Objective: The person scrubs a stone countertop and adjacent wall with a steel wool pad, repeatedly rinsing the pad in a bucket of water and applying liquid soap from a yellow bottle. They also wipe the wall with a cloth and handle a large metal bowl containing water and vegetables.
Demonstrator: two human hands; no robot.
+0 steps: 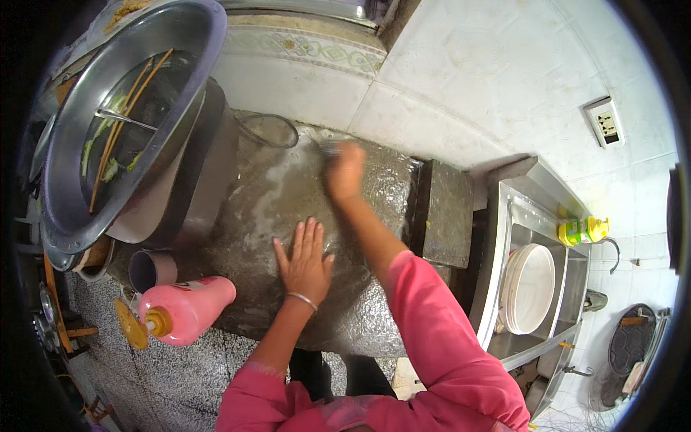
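Note:
My left hand rests flat on the wet stone-like countertop, fingers spread and nothing in it; a bracelet circles the wrist. Farther back, close to the tiled wall, my right hand is blurred by motion. It grips a dark grey scrubber, perhaps steel wool, pressed to the counter. Whitish suds streak the surface left of the scrubber. A looped dark cord lies by the wall. To the left of my left hand is a pink pump bottle with a yellow pump head.
A large metal basin at left holds chopsticks, a spoon and greens, above a grey container. A cup stands nearby. At right are a stone block, a steel sink with a white bucket, and a yellow bottle.

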